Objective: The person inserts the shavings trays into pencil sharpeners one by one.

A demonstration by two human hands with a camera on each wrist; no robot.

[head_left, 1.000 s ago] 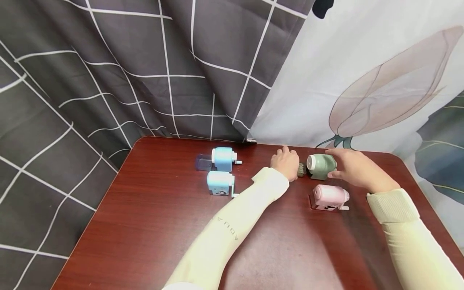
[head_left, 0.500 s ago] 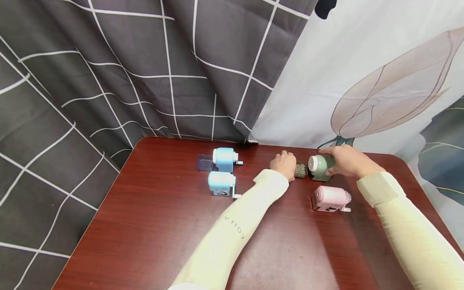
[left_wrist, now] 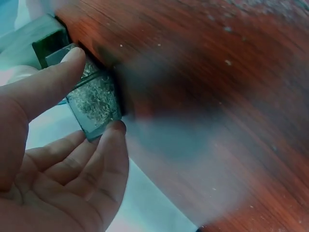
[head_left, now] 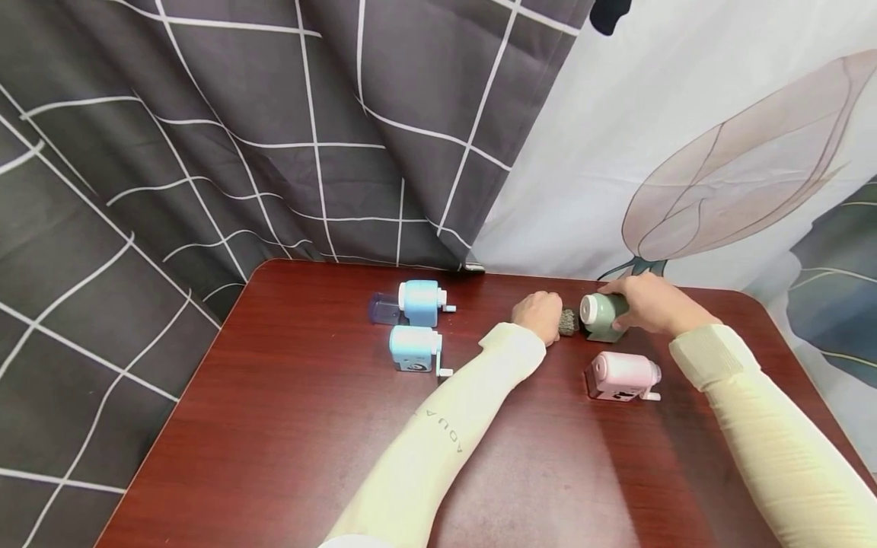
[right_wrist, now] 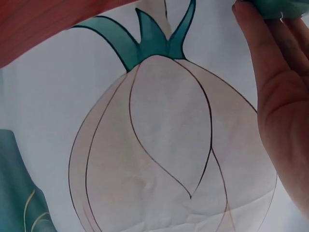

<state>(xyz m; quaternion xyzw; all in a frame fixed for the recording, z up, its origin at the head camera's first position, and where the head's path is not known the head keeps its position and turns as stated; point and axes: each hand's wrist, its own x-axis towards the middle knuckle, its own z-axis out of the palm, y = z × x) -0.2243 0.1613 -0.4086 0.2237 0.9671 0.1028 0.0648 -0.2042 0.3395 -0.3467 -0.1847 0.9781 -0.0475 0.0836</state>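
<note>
Right hand [head_left: 654, 303] closer, sharpener [head_left: 603, 313] partly hidden

Red-brown table [head_left: 288, 388]: blue sharpener [head_left: 421, 306], tray [head_left: 386, 309] out, just behind light-blue sharpener [head_left: 411, 347]. Pink sharpener [head_left: 622, 373] well apart. Grey checked curtain [head_left: 240, 106] and white flowered curtain [head_left: 569, 190] hang beyond.

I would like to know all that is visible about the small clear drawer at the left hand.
The small drawer is box-shaped and looks like clear plastic. Greyish shavings fill much of it. The left hand pinches it between thumb and fingertips. It is low over the table, between that hand and the green sharpener. Whether its inner end is inside the sharpener, and whether it is slightly tilted, cannot be told.
</note>
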